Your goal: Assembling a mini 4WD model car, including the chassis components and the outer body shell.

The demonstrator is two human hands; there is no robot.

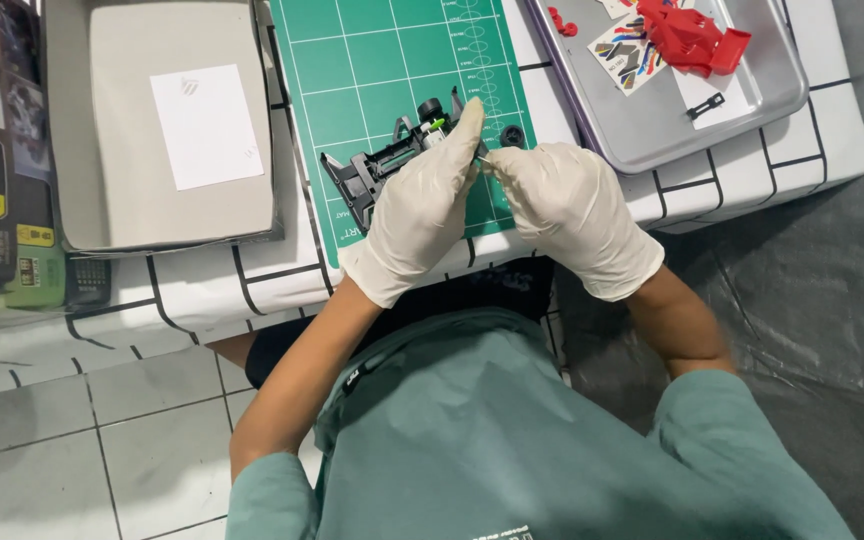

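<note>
Gloved hands, fingers (472, 150) pinched together

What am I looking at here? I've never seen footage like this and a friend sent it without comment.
There is no machine here: a person is working with two bare-armed, white-gloved hands. The one picture comes from a camera on that person's head, looking down, so their green shirt fills the bottom edge.

The left hand and right hand meet over a green cutting mat, fingertips pinched together on something too small to make out. Just behind the left hand a black toy-car chassis lies on the mat; whether that hand touches it is unclear. A small black wheel lies beside it.

To the right, a metal tray holds a red plastic body, a sticker sheet and a small black part. To the left, an open grey box holds a white paper. All of it rests on a white cloth with black lines.
</note>
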